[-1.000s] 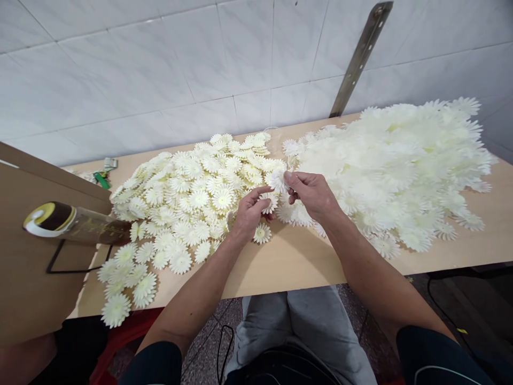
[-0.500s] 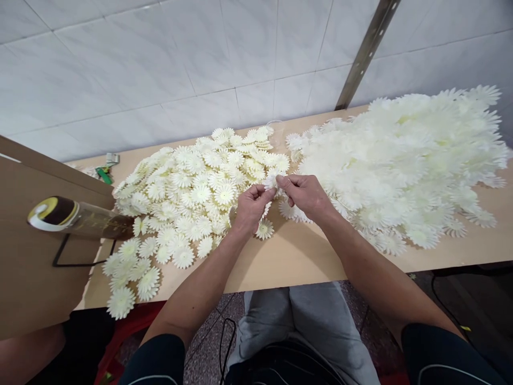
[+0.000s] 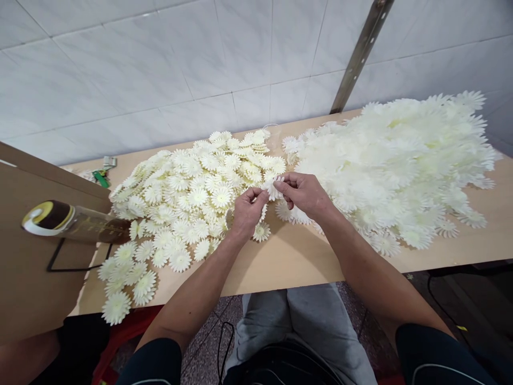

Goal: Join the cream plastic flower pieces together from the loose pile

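Observation:
Between my two hands is a white artificial flower with narrow petals. My right hand pinches its right side with thumb and forefinger, the other fingers curled under. At its left edge, my left hand is closed in a pinch on the petals; the exact contact is partly hidden. A pile of cream-white artificial flowers lies behind and left of my left hand. To the right of my right hand spreads a larger, looser heap of white flower petal pieces.
A bottle with a brown and yellow cap leans by a cardboard panel at the left. A green object lies behind it. The wooden table meets a tiled wall with a metal upright. Another person's arm shows lower left.
My fingers have drawn slightly apart, and more of the flower shows between them. Its face is turned more towards me. The whole view has shifted a little.

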{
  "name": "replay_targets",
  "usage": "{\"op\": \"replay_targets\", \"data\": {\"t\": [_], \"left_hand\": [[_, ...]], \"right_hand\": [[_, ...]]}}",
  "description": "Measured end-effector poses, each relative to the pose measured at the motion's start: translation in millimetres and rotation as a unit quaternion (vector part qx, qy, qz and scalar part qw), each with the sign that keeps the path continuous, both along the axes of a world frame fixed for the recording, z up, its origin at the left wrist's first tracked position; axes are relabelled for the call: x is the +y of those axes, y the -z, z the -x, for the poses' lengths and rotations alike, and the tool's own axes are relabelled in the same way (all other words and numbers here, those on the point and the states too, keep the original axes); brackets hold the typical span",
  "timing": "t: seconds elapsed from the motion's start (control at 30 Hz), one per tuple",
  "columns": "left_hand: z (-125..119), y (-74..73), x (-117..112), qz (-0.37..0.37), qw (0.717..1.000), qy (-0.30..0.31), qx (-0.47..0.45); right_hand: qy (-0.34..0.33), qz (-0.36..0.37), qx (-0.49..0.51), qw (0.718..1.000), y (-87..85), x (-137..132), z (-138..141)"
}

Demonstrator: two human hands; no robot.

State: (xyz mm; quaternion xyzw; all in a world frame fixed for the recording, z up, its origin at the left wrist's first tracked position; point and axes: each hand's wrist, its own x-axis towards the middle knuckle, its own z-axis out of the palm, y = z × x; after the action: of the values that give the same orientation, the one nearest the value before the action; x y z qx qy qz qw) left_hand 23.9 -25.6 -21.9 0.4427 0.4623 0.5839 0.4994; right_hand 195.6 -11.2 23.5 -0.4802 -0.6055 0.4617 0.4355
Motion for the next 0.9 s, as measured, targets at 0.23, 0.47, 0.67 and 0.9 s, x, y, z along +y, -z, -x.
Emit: {"op": "replay_targets", "data": {"t": [0.23, 0.47, 0.67, 0.9], "left_hand": [[-2.5, -0.7, 0.0, -0.014, 1.0, -0.018, 0.004], [-2.4, -1.6, -0.7, -0.022, 0.999, -0.04, 0.028], [0.1, -0.9, 1.1, -0.032, 0.996, -0.068, 0.045], [1.4, 1.8, 2.9, -0.023, 0.996, -0.077, 0.032]], "right_hand": [[0.009, 0.053, 0.018, 0.998, -0.3, 1.3, -0.1], [0.049, 0.036, -0.029, 0.998, -4.1, 0.5, -3.3], [0.06, 0.009, -0.028, 0.998, -6.7, 1.6, -9.1], [0.081, 0.028, 0.094, 0.992, -11.5, 2.6, -8.2]]}}
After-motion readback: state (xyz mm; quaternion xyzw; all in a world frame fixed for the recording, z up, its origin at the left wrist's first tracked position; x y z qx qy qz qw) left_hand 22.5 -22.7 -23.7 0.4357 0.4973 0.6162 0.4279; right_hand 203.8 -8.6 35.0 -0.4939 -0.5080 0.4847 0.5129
